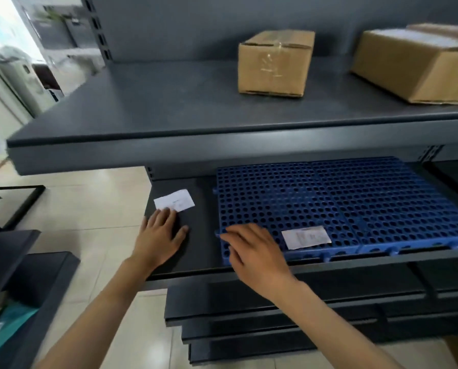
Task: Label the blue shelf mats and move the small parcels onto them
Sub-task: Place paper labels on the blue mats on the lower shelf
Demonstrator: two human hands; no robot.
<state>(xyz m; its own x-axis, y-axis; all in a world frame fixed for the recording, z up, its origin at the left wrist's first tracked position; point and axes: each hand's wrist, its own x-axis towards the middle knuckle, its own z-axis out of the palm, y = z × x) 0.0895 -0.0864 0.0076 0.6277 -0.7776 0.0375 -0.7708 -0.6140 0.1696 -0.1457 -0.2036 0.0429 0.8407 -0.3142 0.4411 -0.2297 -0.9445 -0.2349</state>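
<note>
The grey rack fills your view, its top shelf jutting out over the lower shelf where both your hands work. Two cardboard parcels sit on the top shelf, well apart from the mats below: the big box at the far right, cut by the frame edge, and the small box near the middle, upright and taped shut.

On the lower shelf the blue mat covers the right part, its front edge reaching almost to the shelf lip; a seam down its middle shows two perforated tiles side by side. The left strip of the shelf is bare dark metal.

Your right hand lies flat over the mat's front left corner, fingers spread and pointing left, gripping nothing. Your left hand rests palm down on the bare strip, also released, its fingertips touching the near edge of a white slip lying flat there.

A second white label lies on the mat just right of your right hand, near the front edge. Its print is too blurred to read.
</note>
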